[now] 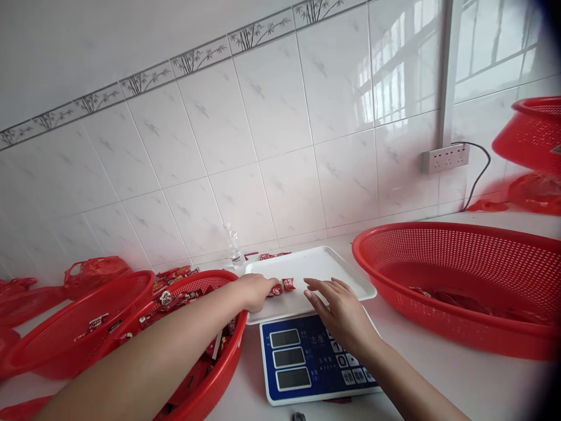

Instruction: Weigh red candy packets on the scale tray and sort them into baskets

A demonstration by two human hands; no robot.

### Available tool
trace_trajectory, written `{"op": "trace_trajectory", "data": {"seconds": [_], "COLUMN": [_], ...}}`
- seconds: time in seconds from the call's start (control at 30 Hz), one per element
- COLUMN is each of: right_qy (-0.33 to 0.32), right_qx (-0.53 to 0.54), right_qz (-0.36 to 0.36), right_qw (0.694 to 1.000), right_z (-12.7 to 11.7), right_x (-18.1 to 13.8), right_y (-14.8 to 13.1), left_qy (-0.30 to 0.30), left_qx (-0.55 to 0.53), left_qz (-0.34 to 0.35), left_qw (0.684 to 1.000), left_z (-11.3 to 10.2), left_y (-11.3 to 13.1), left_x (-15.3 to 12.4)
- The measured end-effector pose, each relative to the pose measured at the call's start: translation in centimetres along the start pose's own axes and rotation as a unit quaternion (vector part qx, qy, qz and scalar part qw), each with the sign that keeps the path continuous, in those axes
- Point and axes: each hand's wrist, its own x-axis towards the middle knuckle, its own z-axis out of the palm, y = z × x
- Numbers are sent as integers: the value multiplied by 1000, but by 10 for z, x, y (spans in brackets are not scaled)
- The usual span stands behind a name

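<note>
My left hand (256, 292) reaches over the left side of the white scale tray (311, 266), its fingers closed on a small red wrapped packet (275, 290). Just right of it, another red packet (288, 284) lies on the tray. My right hand (336, 304) hovers over the tray's front edge and the keypad, fingers apart, holding nothing. Below the tray is the blue panel of the digital scale (287, 356), with three grey displays that look blank. Under my left forearm stands a red basket (239, 345) holding many red packets, partly hidden by the arm.
A large red perforated basket (438, 251) with some dark red packets stands at right. Another red basket (48, 327) is at far left, near red plastic bags (99, 269). A clear bottle (234, 245) stands behind the tray. A power strip (446, 159) hangs on the tiled wall.
</note>
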Motion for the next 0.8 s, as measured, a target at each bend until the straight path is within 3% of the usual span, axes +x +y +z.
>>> {"op": "trace_trajectory", "data": {"seconds": [0.1, 0.33, 0.53, 0.8], "right_qy": [10, 9, -34, -89], "right_qx": [-5, -11, -34, -108], "right_qz": [-4, 0, 5, -23], "right_qw": [1000, 1000, 999, 990], "right_z": [-2, -1, 2, 6], "right_x": [1, 0, -1, -5], "right_y": [-3, -4, 1, 2], "left_qy": [32, 135, 105, 26], "left_qx": [3, -149, -259, -265], "left_qz": [-29, -101, -120, -3], "left_qw": [999, 974, 953, 964], "left_z": [5, -1, -5, 6], "left_y": [0, -8, 17, 26], "left_x": [5, 24, 39, 46]}}
